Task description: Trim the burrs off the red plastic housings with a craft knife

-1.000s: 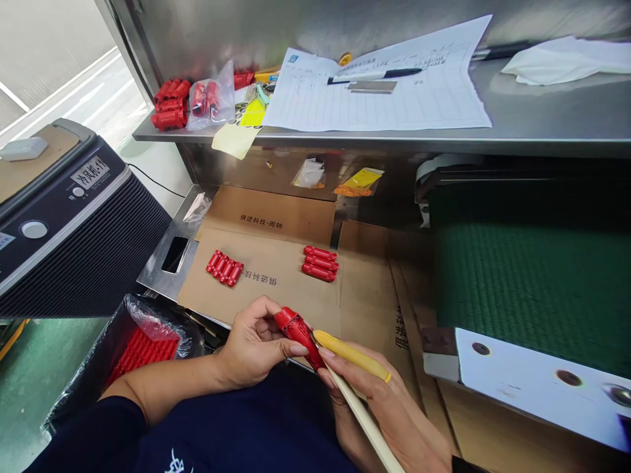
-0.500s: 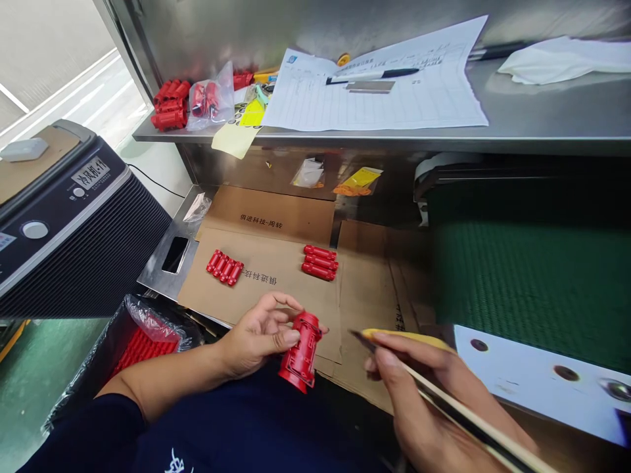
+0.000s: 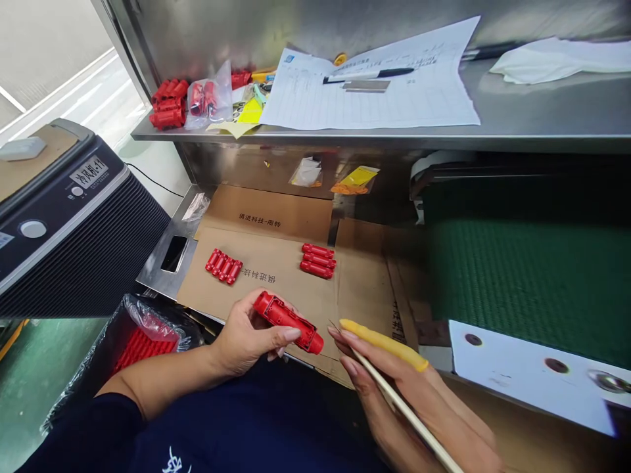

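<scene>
My left hand [image 3: 246, 338] is closed round a red plastic cylindrical part [image 3: 288, 322], thumb on top. The part is tilted, its open, detailed side with dark edges facing up. My right hand [image 3: 394, 387], with a yellow finger cot [image 3: 384, 343] on the index finger, grips a thin pointed tool with a long pale shaft [image 3: 401, 410] like a pen. The tool's tip is close to the part's right end, apart from it. Beyond my hands, a row of small red parts [image 3: 223, 266] and a stack of three red parts [image 3: 318, 261] lie on cardboard [image 3: 283, 289].
A steel shelf [image 3: 305, 136] above bears paper sheets [image 3: 369, 108], a pen and bagged red parts. At right are a green conveyor belt [image 3: 532, 295] and a white panel. A phone [image 3: 174, 254], a black-lined bin [image 3: 190, 328] of red parts and an air cooler [image 3: 89, 243] are left.
My left hand has turned the red part from nearly upright to a slant, its detailed side now up. My right hand has moved left, bringing the pointed tool nearer the part.
</scene>
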The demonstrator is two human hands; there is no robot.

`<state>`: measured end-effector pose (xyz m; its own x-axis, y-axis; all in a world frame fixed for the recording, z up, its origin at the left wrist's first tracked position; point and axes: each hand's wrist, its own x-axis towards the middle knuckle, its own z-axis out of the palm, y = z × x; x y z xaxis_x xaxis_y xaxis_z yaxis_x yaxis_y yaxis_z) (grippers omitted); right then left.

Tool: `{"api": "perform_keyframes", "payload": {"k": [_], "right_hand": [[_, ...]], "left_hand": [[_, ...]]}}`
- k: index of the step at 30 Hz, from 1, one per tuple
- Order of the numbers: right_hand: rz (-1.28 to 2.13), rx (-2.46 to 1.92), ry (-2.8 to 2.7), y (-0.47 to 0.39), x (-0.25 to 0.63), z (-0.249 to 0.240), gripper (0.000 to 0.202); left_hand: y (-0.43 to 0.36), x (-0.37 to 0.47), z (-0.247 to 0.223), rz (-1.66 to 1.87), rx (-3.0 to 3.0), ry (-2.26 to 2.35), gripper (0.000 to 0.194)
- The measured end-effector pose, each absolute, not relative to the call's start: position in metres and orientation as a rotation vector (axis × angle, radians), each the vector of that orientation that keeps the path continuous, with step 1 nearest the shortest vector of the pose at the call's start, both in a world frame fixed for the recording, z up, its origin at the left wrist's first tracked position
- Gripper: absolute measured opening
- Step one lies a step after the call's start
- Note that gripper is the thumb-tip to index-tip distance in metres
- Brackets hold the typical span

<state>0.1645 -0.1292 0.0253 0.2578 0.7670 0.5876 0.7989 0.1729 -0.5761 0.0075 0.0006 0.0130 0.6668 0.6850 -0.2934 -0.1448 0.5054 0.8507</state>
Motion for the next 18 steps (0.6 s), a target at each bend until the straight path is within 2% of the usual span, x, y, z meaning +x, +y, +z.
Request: {"api": "perform_keyframes", "payload": {"k": [10, 18], "right_hand": [[0.120, -1.443, -1.639, -0.1304, 0.1668, 0.0255, 0.048], [0.031, -1.402, -1.551, -0.1289, 0.1620, 0.0230, 0.041]], "left_hand": [[-0.0019, 0.0094, 0.0112, 0.539, 0.886, 0.646, 0.049], [-0.0018, 0.0073, 0.0090, 0.532, 0.891, 0.627, 0.046]]}}
